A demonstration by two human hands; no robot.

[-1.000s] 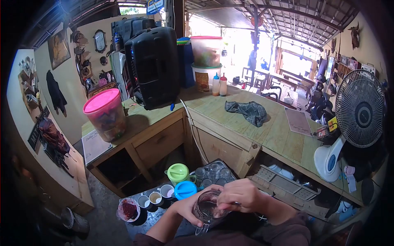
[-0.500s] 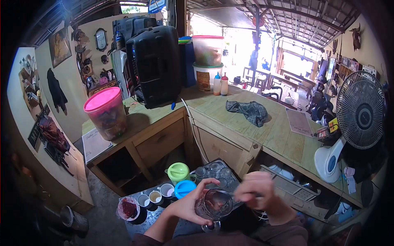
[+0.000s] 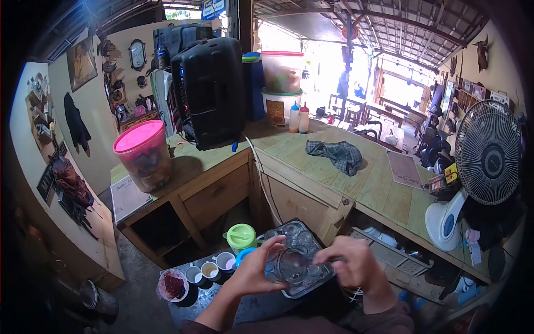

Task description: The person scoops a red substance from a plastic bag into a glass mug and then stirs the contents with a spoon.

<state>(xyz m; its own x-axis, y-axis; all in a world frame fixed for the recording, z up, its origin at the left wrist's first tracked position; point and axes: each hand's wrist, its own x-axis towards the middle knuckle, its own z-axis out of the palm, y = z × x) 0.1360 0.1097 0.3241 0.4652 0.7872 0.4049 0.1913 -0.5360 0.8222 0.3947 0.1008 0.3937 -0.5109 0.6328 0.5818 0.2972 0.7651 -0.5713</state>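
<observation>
My left hand (image 3: 253,273) is wrapped around the side of a clear glass mug (image 3: 292,268), tilted so its mouth faces me. At the mug's right side, my right hand (image 3: 351,266) is closed, pinching the handle of what looks like a metal spoon (image 3: 329,260); its far end is hard to make out through the glass. Beneath and behind the mug lies a metal tray (image 3: 295,291) with several clear glasses on it. Partly covered by my left hand is a blue lid (image 3: 243,256), and behind it stands a green-lidded pitcher (image 3: 241,236).
Several cups (image 3: 210,270) and a tub of dark red stuff (image 3: 173,285) line the low table's left side. Beyond is a wooden counter (image 3: 283,147) bearing a checked cloth (image 3: 336,155), a pink-lidded bucket (image 3: 142,156) and a black speaker (image 3: 208,92). A fan (image 3: 489,156) stands right.
Both hands have shifted slightly, with the mug moving a little up and now over the tray. My right hand, blurred before, shows more sharply. More of the tray is visible.
</observation>
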